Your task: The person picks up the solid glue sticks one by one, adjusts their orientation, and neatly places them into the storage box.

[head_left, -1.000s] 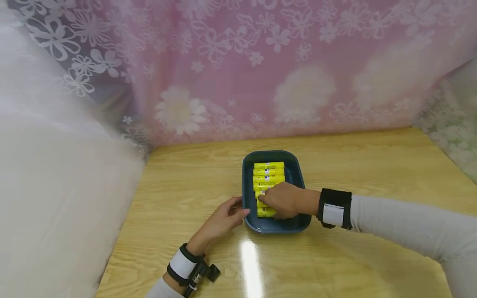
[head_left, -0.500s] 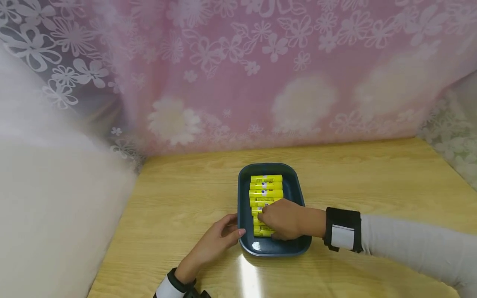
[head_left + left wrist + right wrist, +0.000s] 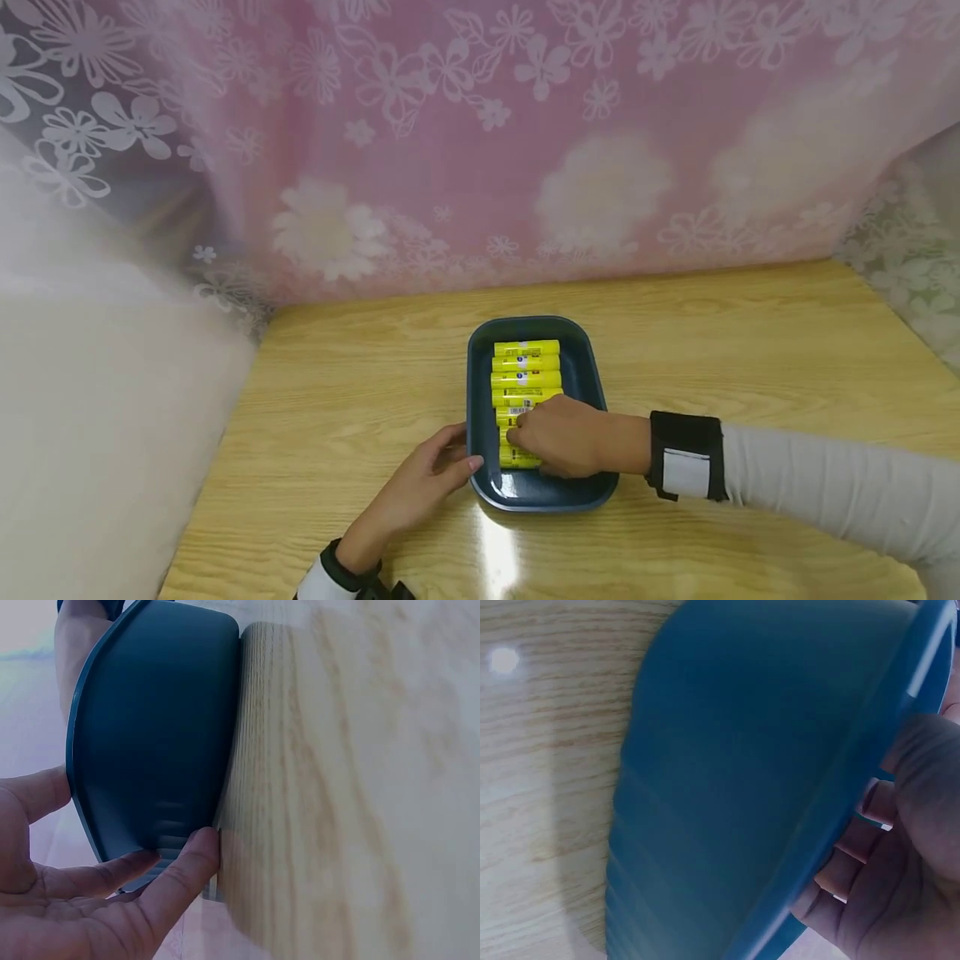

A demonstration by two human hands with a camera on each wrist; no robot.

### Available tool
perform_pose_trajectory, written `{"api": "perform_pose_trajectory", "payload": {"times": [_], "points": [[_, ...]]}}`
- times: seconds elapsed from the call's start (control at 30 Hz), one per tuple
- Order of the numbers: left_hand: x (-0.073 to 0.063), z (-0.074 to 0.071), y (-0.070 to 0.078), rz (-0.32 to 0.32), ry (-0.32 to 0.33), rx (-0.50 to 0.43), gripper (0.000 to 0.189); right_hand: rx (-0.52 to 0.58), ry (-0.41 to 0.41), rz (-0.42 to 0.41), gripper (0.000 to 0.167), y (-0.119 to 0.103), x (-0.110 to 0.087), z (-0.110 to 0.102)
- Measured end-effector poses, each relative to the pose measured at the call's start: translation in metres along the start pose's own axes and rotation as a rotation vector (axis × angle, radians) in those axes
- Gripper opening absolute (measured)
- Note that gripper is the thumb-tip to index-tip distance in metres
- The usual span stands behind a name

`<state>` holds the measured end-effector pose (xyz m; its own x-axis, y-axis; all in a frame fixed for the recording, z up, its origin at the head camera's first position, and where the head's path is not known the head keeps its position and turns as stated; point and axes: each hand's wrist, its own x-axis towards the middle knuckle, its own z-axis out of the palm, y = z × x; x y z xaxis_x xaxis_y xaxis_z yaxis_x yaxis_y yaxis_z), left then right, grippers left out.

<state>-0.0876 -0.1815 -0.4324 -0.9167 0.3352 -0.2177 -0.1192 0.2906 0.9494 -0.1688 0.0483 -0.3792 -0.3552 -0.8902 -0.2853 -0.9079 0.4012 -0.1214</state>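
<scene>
A dark blue tray (image 3: 525, 498) lies lengthwise on the table, with a column of yellow glue sticks (image 3: 527, 379) side by side in it. My left hand (image 3: 423, 479) holds the tray's left side. In the left wrist view its thumb meets the rim while the fingers (image 3: 184, 877) lie along the outer wall. My right hand (image 3: 570, 437) reaches over the right rim, its curled fingers down on the nearer glue sticks and covering their right ends. From the right wrist view, the tray wall (image 3: 735, 772) hides those fingertips.
The tray stands on a light wood-grain table (image 3: 360, 375). A pink floral curtain (image 3: 450, 167) hangs along the table's back edge, and a whitish sheet (image 3: 97, 417) hangs at the left. Both wrists wear black straps (image 3: 686, 457).
The head view has shifted, so tray and hands appear lower and a little further left. Against the tray, both hands and the glue sticks keep nearly the same places.
</scene>
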Motion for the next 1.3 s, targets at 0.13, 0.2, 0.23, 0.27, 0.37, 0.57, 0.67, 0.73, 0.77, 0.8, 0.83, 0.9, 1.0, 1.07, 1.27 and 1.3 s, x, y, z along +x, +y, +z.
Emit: {"api": "perform_pose_trajectory", "payload": {"times": [0.13, 0.2, 0.23, 0.27, 0.37, 0.57, 0.67, 0.73, 0.77, 0.8, 0.83, 0.9, 1.0, 1.07, 1.27, 1.3], "points": [[0.000, -0.001, 0.001, -0.007, -0.001, -0.006, 0.058, -0.001, -0.019, 0.002, 0.034, 0.001, 0.002, -0.001], [0.000, 0.000, 0.001, -0.006, 0.005, -0.011, 0.060, -0.003, -0.024, 0.005, 0.035, 0.001, 0.002, -0.001], [0.000, 0.001, 0.001, -0.005, 0.012, -0.010, 0.062, -0.003, -0.024, 0.006, 0.035, 0.001, 0.002, 0.000], [-0.001, 0.002, 0.001, -0.003, 0.017, -0.010, 0.065, -0.003, -0.024, 0.008, 0.034, 0.001, 0.002, 0.000], [-0.004, 0.007, 0.003, 0.008, 0.013, 0.016, 0.081, -0.016, -0.008, 0.012, 0.034, 0.001, 0.000, 0.002], [-0.008, 0.017, 0.013, 0.025, -0.008, 0.077, 0.104, -0.048, 0.048, 0.022, 0.032, 0.006, -0.003, 0.004], [-0.006, 0.017, 0.017, 0.030, 0.002, 0.126, 0.110, -0.039, 0.059, 0.025, 0.031, 0.010, -0.003, 0.003], [-0.002, 0.016, 0.018, 0.037, 0.003, 0.157, 0.114, -0.032, 0.057, 0.029, 0.031, 0.014, -0.003, 0.003], [0.000, 0.015, 0.019, 0.037, 0.000, 0.165, 0.115, -0.030, 0.060, 0.030, 0.031, 0.016, -0.002, 0.003], [0.002, 0.014, 0.020, 0.041, 0.000, 0.173, 0.115, -0.026, 0.064, 0.031, 0.031, 0.018, -0.002, 0.003], [0.005, 0.013, 0.021, 0.046, -0.001, 0.179, 0.115, -0.021, 0.069, 0.032, 0.031, 0.021, -0.002, 0.003], [0.011, 0.010, 0.022, 0.055, -0.005, 0.178, 0.113, -0.022, 0.085, 0.032, 0.031, 0.027, -0.001, 0.004], [0.018, 0.004, 0.023, 0.056, -0.007, 0.180, 0.112, -0.015, 0.132, 0.023, 0.030, 0.036, 0.001, 0.005], [0.023, 0.001, 0.022, 0.047, -0.001, 0.188, 0.112, 0.002, 0.166, 0.017, 0.028, 0.042, 0.002, 0.007], [0.038, -0.006, 0.021, 0.038, 0.010, 0.184, 0.111, 0.072, 0.254, 0.037, 0.026, 0.060, 0.005, 0.009], [0.040, -0.006, 0.022, 0.037, 0.011, 0.188, 0.111, 0.076, 0.265, 0.047, 0.027, 0.062, 0.005, 0.010]]}}
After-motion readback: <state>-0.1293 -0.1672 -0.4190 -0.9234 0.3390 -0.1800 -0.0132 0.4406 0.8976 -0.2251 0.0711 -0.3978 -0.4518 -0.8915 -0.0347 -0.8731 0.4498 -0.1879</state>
